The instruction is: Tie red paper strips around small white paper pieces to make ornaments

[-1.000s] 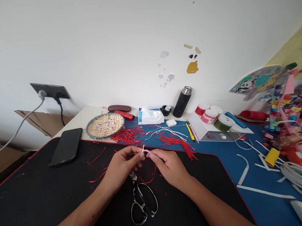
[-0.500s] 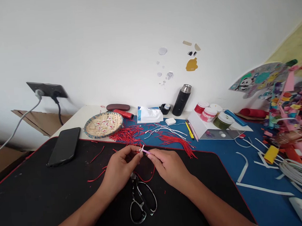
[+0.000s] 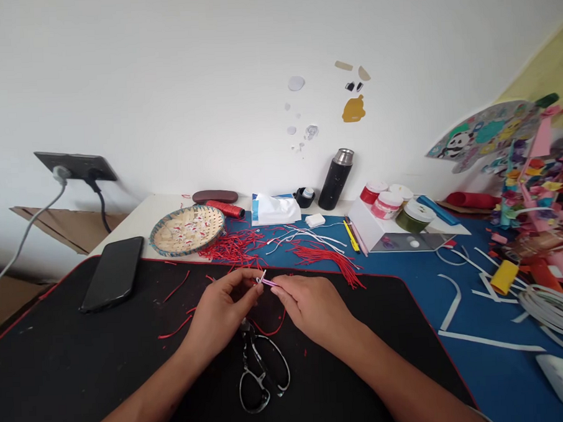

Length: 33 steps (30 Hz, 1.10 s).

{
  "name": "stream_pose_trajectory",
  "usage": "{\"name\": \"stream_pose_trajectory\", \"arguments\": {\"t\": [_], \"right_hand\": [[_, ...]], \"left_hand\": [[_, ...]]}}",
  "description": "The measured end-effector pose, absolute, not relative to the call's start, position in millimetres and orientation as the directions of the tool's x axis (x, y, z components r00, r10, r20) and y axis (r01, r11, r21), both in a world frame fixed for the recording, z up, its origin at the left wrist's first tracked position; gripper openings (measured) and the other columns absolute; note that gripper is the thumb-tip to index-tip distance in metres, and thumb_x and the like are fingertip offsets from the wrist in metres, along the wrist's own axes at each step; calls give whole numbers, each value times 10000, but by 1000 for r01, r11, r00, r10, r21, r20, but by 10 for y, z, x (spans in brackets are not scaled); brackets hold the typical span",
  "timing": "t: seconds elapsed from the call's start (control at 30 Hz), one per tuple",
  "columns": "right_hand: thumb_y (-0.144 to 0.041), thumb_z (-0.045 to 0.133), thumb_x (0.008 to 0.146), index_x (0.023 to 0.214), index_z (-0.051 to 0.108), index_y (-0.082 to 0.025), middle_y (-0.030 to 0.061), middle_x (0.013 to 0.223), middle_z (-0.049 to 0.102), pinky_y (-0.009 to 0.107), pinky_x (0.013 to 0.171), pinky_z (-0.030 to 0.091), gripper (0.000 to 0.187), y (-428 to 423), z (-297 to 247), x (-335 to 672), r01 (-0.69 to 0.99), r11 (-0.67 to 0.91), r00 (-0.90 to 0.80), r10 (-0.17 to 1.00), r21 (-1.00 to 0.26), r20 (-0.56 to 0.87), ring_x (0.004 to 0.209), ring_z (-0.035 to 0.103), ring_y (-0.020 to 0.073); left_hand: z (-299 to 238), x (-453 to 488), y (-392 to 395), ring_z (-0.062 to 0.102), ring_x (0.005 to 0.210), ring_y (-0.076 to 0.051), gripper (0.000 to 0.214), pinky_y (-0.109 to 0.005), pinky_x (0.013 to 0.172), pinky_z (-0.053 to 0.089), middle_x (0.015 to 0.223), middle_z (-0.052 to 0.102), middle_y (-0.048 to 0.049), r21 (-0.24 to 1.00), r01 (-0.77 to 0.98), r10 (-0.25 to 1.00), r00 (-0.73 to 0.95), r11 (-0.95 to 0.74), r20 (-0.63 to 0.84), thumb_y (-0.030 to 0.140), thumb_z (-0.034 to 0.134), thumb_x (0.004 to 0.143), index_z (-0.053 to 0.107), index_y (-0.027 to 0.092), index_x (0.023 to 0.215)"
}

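Observation:
My left hand [image 3: 224, 310] is closed in a pinch on a short white cord [image 3: 262, 276], whose end sticks up above the fingertips. My right hand [image 3: 311, 306] grips a thin pink tool [image 3: 268, 283], like a pair of tweezers, with its tip at the white cord. Fingers hide most of the tool and part of the cord. Below the hands, scissors with black-and-silver handles [image 3: 263, 373] lie on the black mat [image 3: 345, 382], their blades partly covered by my left hand. A red cord [image 3: 272, 331] curves across the mat between both hands.
Beyond the hands lie red cord pieces [image 3: 236, 247], a red cord bundle [image 3: 334, 258] and white cords [image 3: 301, 235]. A woven basket [image 3: 155, 241] and phone [image 3: 112, 274] are left. A yellow cutter [image 3: 351, 235], jars [image 3: 415, 216] and a black flask [image 3: 337, 180] stand or lie farther back.
The view has shifted slightly, so things sit a little further left and higher. Both hands keep their grips; a bit more of the pink tool shows between the fingertips.

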State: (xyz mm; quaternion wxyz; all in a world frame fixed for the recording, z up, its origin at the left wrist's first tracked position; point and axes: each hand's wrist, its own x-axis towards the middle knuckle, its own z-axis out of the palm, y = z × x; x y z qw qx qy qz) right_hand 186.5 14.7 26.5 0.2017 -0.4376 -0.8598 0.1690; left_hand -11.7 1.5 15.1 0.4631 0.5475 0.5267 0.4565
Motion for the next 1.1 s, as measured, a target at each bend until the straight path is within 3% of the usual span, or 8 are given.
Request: {"name": "stream_pose_trajectory", "arguments": {"t": [0.13,0.3,0.4,0.53,0.97,1.1], "right_hand": [[-307,449,1087,1027,710,-198,72,908,760,296,628,338,289,148,303,1868,731,567,-556,817,-380,150,772,677,208],[-304,460,1093,1032,690,-197,47,914,763,291,615,335,261,138,339,1873,777,572,-569,817,-261,97,792,700,207],[-307,458,1096,1053,684,-201,44,925,768,293,604,315,254,132,334,1878,786,572,-570,817,-233,86,792,706,206],[-318,442,1100,1069,691,-194,60,947,779,306,589,272,280,118,348,1870,801,549,-554,831,-239,52,788,704,207],[-286,513,1049,775,651,-177,-24,616,580,287,546,198,326,100,396,1832,662,360,-462,887,-657,20,547,461,99],[-293,487,1052,806,665,-173,-39,552,543,249,518,239,326,101,377,1822,576,242,-453,890,-781,-59,489,457,84]], "left_hand": [[139,-135,11,634,625,-178,224,-241,556,484,733,720,-8,976,215,996,92,-39,19,383,734,861,776,220,1010],[89,-182,-7,676,691,-180,201,-261,644,519,839,760,6,876,441,980,126,-193,152,340,653,922,750,253,1074],[64,-194,-12,703,751,-188,196,-269,700,531,892,781,3,808,524,963,143,-270,229,318,648,921,755,262,1076],[49,-166,-7,716,741,-189,204,-271,703,543,894,798,-5,795,545,964,143,-267,226,332,633,932,758,252,1073],[38,-111,-16,742,797,-193,185,-263,742,553,977,821,-23,747,576,931,72,-331,356,326,661,937,784,242,1047],[31,-98,-19,737,765,-185,179,-258,713,547,947,815,-17,776,552,941,48,-305,336,342,674,934,780,244,1040]]}}
